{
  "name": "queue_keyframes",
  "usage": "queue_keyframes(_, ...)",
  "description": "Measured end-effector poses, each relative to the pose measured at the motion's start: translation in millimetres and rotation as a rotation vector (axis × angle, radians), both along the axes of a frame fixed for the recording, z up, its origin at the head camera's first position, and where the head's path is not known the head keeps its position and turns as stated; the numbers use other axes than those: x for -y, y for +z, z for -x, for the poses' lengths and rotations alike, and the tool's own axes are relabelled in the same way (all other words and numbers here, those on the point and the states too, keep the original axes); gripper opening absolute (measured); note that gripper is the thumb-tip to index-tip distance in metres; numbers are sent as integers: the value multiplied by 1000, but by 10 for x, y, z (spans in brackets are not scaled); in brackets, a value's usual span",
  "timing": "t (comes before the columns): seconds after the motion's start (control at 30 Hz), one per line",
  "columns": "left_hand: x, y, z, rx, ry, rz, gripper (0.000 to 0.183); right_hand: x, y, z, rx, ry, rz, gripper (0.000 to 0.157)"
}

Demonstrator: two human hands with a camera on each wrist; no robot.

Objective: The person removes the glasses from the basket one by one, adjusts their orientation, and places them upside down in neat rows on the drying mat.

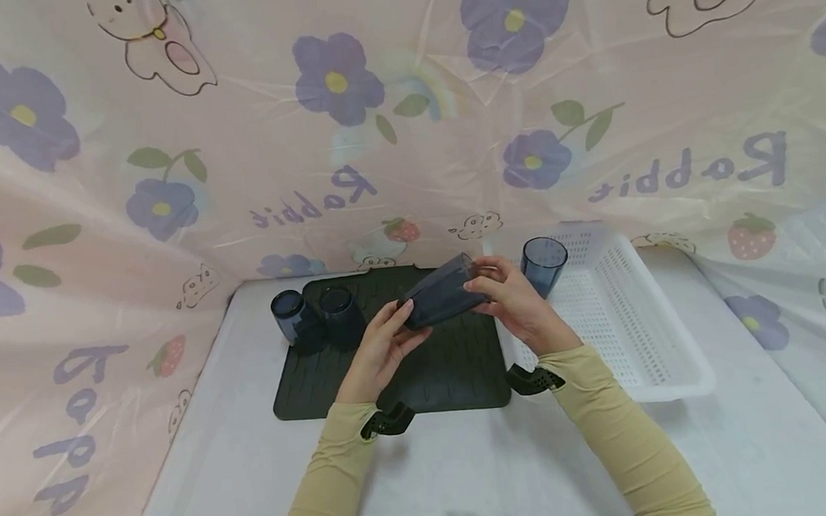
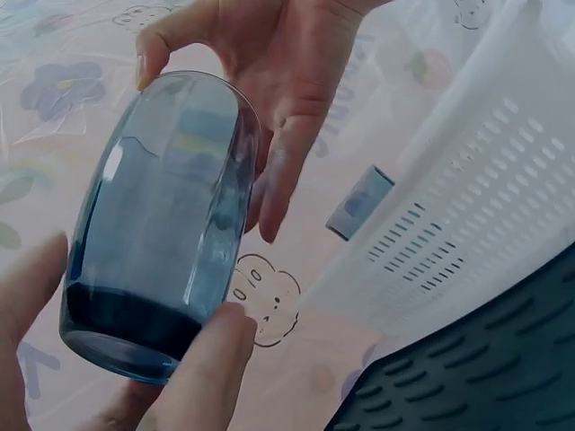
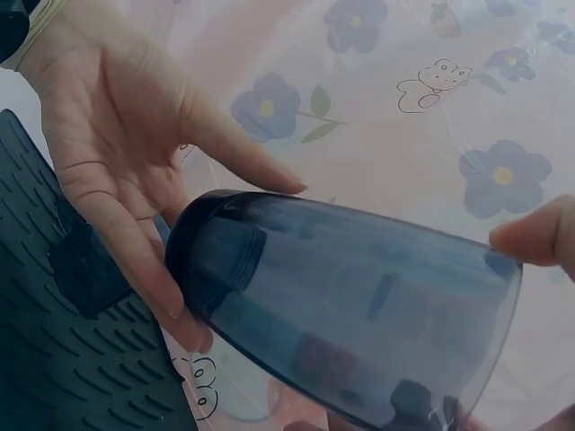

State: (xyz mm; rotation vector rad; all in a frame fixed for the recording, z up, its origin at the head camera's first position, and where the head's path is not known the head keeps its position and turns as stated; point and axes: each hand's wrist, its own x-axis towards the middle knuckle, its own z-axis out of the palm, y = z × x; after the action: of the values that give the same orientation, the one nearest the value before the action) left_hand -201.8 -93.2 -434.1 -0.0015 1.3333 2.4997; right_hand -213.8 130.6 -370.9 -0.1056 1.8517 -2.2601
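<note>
Both hands hold one blue-tinted drinking glass (image 1: pixel 440 292) on its side above the dark mat (image 1: pixel 438 370). My left hand (image 1: pixel 380 347) grips its thick base end, thumb on one side and fingers on the other. The right hand (image 1: pixel 520 302) pinches the rim end. In the left wrist view the glass (image 2: pixel 162 224) is see-through, its base toward the left fingers. The right wrist view shows the left hand (image 3: pixel 126 162) around the base of the glass (image 3: pixel 350 296), with right fingertips at the rim.
Two more blue glasses, one at the mat's left edge (image 1: pixel 296 321) and one beside it (image 1: pixel 342 317), stand upside down. Another glass (image 1: pixel 543 265) stands upright at the left side of a white perforated basket (image 1: pixel 674 333). A patterned curtain (image 1: pixel 409 127) hangs behind the white table (image 1: pixel 461 467).
</note>
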Motion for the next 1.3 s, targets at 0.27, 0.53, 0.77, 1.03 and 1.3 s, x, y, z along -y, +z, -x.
queue_keyframes(0.27,-5,-7,-9,6,-9,-19,38,-50,-25,17,37,29,-47,63)
queue_keyframes(0.53,21,-21,-13,45,21,12,34,-97,-50,-3,69,112,-72,61)
queue_keyframes(0.77,43,-24,-14,44,15,3,34,-113,-63,-3,61,142,-74,66)
queue_keyframes(1.03,67,3,-21,8,22,-38,45,-145,-78,11,51,192,-46,72)
queue_keyframes(1.3,67,22,-48,8,61,-93,54,-159,-106,8,60,243,-3,75)
